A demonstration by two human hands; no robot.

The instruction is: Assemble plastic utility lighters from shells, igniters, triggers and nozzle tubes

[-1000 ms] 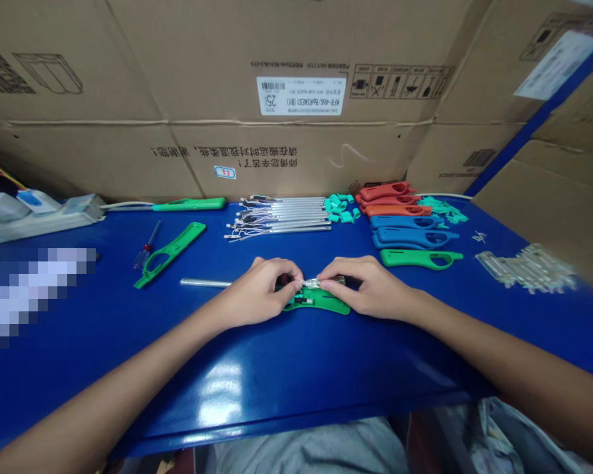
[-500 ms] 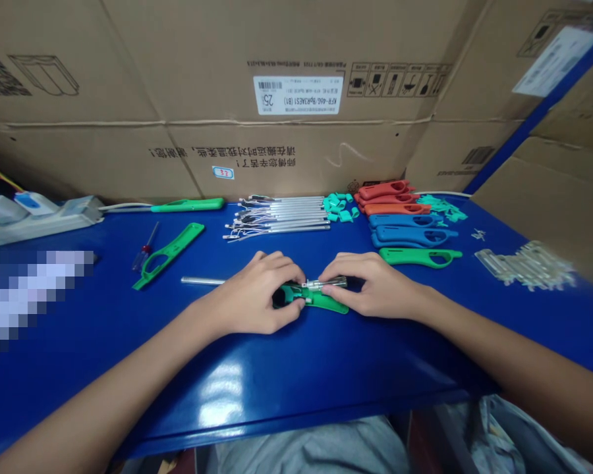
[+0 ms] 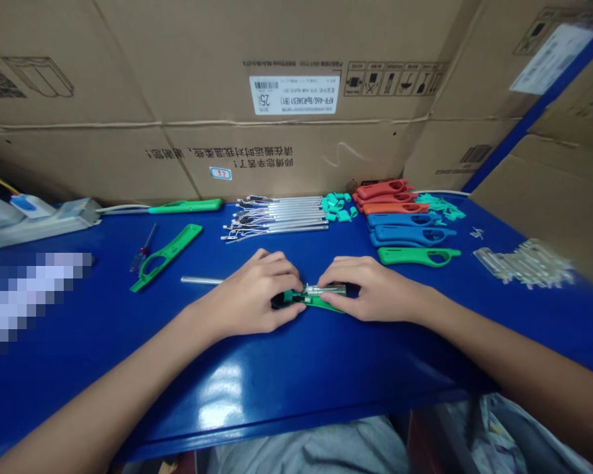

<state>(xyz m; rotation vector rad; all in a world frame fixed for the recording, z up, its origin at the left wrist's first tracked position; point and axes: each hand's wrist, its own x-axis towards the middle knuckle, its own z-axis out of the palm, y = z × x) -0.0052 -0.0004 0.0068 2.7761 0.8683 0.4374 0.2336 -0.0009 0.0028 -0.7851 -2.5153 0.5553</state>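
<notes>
On the blue tabletop, my left hand (image 3: 259, 293) curls over a green lighter shell half (image 3: 329, 303), thumb and fingers gripping it at its left part. A thin metal tube (image 3: 201, 280) sticks out to the left from beneath that hand. Between the thumb and fingers of my right hand (image 3: 366, 287) is a clear lighter fuel tank (image 3: 326, 289), lying along the shell's upper side. Its left end points toward my left fingertips, where small dark and white parts show. Whether the tank is fully seated in the shell, I cannot tell.
Beyond my hands lie several metal tubes with wires (image 3: 286, 214), teal clips (image 3: 338, 207), and red, blue and green lighter shells (image 3: 408, 235). Clear tanks (image 3: 528, 263) are heaped at right. A screwdriver (image 3: 141, 253), another green shell half (image 3: 170, 253) and a power strip (image 3: 74, 220) occupy the left.
The clear tank and my right hand have shifted slightly downward against the shell, and less green shows beneath them. My left hand keeps nearly the same place. The whole view has shifted a little.
</notes>
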